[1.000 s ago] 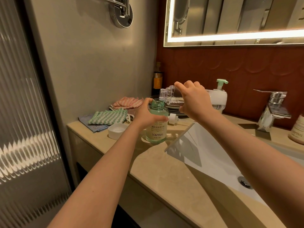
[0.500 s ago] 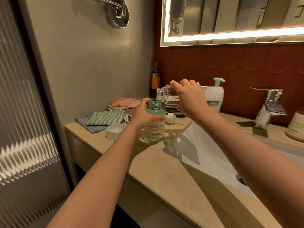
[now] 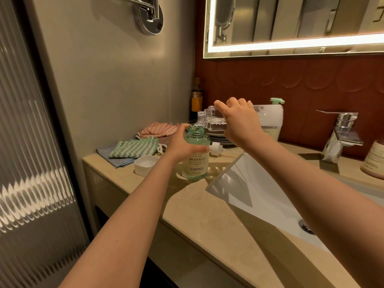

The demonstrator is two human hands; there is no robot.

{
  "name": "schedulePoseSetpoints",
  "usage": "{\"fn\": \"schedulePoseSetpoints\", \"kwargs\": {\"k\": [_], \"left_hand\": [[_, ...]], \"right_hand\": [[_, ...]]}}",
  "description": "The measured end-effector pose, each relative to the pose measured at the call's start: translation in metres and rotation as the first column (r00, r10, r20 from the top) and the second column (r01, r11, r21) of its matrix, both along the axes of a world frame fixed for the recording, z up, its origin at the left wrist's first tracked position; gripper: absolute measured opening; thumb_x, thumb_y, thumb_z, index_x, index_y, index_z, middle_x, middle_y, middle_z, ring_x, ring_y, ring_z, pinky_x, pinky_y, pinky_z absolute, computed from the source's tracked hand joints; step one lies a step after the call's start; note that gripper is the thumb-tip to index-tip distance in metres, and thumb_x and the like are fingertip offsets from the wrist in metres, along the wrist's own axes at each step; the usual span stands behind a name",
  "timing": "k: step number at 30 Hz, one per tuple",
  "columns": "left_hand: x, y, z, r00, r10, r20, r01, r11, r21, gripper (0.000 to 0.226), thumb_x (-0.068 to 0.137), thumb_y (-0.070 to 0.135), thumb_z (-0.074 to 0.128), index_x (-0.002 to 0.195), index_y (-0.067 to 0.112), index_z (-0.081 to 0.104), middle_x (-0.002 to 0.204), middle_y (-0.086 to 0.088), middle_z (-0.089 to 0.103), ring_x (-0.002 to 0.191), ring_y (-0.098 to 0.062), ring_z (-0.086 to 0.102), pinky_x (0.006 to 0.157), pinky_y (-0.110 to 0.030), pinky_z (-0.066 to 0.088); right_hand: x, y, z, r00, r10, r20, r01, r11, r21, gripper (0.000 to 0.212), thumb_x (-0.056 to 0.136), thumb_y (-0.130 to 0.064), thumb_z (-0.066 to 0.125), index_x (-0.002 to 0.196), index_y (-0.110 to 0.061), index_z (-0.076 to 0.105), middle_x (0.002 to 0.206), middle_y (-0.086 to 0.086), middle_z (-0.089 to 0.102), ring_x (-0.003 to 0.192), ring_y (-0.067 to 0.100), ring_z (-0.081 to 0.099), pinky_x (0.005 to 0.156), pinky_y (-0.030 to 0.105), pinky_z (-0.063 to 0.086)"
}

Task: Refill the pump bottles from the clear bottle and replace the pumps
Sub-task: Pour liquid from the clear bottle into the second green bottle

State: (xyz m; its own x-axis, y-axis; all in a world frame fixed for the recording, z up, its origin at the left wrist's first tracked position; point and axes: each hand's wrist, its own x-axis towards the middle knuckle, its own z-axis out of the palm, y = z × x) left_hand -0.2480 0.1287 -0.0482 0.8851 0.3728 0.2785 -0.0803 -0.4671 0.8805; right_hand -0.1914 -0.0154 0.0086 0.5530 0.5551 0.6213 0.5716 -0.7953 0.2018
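Gripping green pump bottle (image 3: 195,161) with left hand (image 3: 181,146), fingers and thumb curling round its shoulder. Holding it upright on the bench (image 3: 207,221), just beside the left corner of the sink (image 3: 253,183), neck open. Holding clear bottle (image 3: 215,121) in right hand (image 3: 241,123), fingers curling over the top of it. Tipping it near horizontal, mouth sitting right above the green bottle's neck. Seeing liquid and bubbles lying inside the clear bottle; cannot tell whether anything is actually flowing.

Noting loose white pump (image 3: 216,148) lying on its side on the bench, just behind the green bottle. Noting white cap (image 3: 145,164) sitting open side up, left of the bottle and beside the left forearm. Seeing green-and-white cloth (image 3: 135,149) lying on blue cloth (image 3: 107,150) by the wall, pink cloth (image 3: 158,129) behind them. Seeing stack of plates (image 3: 218,139) behind the hands, white dispenser (image 3: 272,119) with green pump head standing against the red wall. Seeing tap (image 3: 340,138) rising behind the sink, another labelled bottle (image 3: 374,161) sitting at the right edge.
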Motion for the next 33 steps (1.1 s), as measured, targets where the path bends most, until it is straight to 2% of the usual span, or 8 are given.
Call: {"fn": "schedulePoseSetpoints", "kwargs": {"k": [27, 33], "left_hand": [[0.0022, 0.0015, -0.0013, 1.000, -0.015, -0.001, 0.015, 1.000, -0.014, 0.075, 0.068, 0.026, 0.081, 0.128, 0.023, 0.037, 0.134, -0.003, 0.049, 0.103, -0.014, 0.044, 0.082, -0.033, 0.037], [0.0029, 0.0017, -0.0018, 1.000, -0.011, 0.010, 0.011, 1.000, -0.003, 0.071, 0.067, 0.026, 0.082, 0.124, 0.024, 0.039, 0.132, -0.001, 0.049, 0.102, -0.013, 0.044, 0.081, -0.032, 0.037]], "right_hand": [[-0.0020, -0.0008, 0.0012, 1.000, -0.003, -0.019, 0.003, 1.000, -0.001, 0.067, 0.083, 0.001, 0.059, 0.141, -0.017, 0.031, 0.129, 0.014, 0.044, 0.120, 0.034, 0.040, 0.111, 0.052, 0.023], [-0.0014, -0.0003, 0.0006, 1.000, 0.003, -0.019, -0.003, 1.000, 0.006, 0.064, 0.083, 0.002, 0.058, 0.140, -0.017, 0.033, 0.127, 0.014, 0.045, 0.118, 0.033, 0.042, 0.109, 0.051, 0.025]]}}
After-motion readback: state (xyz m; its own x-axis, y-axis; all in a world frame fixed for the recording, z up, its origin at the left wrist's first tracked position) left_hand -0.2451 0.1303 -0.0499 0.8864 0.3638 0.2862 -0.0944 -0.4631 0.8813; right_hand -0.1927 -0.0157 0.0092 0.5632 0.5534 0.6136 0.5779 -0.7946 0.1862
